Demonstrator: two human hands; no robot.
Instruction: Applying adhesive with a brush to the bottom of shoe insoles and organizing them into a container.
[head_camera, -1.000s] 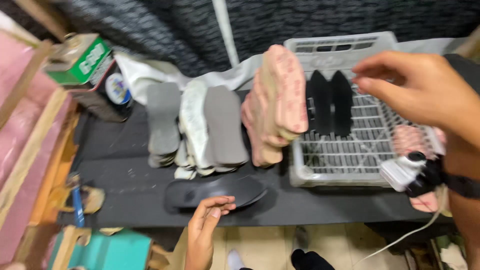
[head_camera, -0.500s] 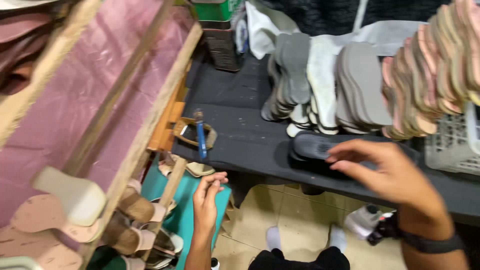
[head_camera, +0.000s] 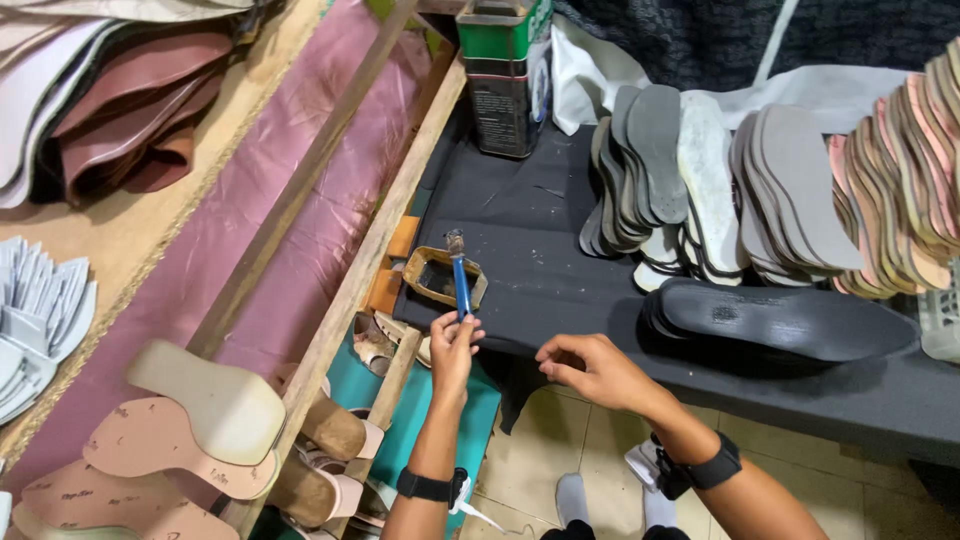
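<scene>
1. Head view, the step in hand: our left hand is closed around the lower end of a blue-handled brush, whose bristle end rests in a small shallow glue tin at the near left corner of the black work table. We judge that we are loading the brush with adhesive.

2. Our right hand hangs just right of the tin, at the table's front edge, fingers loosely curled with thumb and forefinger pinched together; we cannot tell whether they hold anything.

3. Right of the tin, a black sole lies flat on a small stack at the table's front. We judge it the likely piece to be coated, so the next move calls for lifting the brush clear of the tin without dripping and bringing it across to that sole.

4. Behind the tin, farther back on the table, stands a tall green-topped can. Right of it, grey insoles stand on edge in rows, with pinkish ones beyond.

5. Left of the tin, a wooden rack holds pink sheet material and tan wedge heels. The rack's slat crowds the left wrist, and the leaning insoles sit close behind the black sole.
</scene>
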